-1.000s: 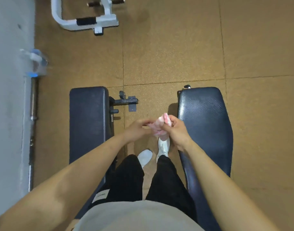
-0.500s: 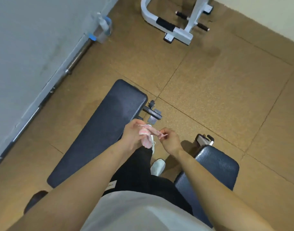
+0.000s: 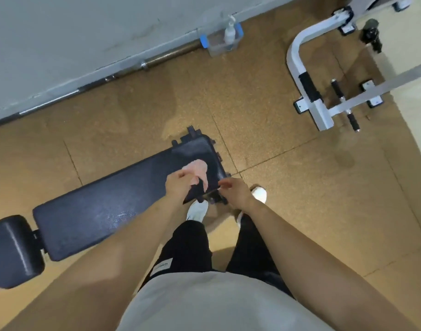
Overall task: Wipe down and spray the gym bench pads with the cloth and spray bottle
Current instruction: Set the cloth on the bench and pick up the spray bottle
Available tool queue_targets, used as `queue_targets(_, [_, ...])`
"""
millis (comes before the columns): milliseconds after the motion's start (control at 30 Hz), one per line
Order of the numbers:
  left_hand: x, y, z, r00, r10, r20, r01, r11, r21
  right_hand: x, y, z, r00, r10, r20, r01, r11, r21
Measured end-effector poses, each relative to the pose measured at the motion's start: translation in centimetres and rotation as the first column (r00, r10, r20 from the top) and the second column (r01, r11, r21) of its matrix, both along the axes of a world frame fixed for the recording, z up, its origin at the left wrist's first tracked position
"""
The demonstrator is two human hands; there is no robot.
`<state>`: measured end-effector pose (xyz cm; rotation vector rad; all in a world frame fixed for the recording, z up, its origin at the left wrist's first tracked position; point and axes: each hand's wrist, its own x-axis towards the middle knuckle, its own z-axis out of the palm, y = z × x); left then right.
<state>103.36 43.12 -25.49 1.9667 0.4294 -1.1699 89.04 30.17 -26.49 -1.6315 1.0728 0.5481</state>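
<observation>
On bench pad (image 3: 109,211), pink cloth (image 3: 198,170) just ahead of gripping left hand (image 3: 180,185)

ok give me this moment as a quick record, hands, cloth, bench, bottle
left hand: grips the pink cloth, pressing it on the long bench pad near its end
right hand: at that end's edge, fingers loosely curled, nothing visibly held
long bench pad: dark, with wet-looking sheen patches
spray bottle: upright in a clear box, away from both hands
barbell: beside the box, along the wall
</observation>
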Motion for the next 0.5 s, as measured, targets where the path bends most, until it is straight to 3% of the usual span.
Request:
queue_targets(167, [-1.2, -2.8, -1.8, 0.986, -0.005, -0.164, 0.010, 0.999, 0.034, -0.5, -8.2, -1.5, 0.986, 0.160, -0.039, -0.160, 0.987, 0.013])
queue_targets(267, [-2.4, -6.9, -1.9, 0.973, 0.109, -0.201, -0.088, 0.990, 0.110, -0.4, -14.5, -1.6, 0.973, 0.223, -0.054, -0.221, 0.975, 0.036])
queue_targets(500, [-2.6, -21.0, 1.1, 0.958, 0.245, -0.151, -0.255, 0.966, -0.051, 2.8, -29.4, -0.1, 0.923, 0.385, -0.004, -0.385, 0.922, -0.034])
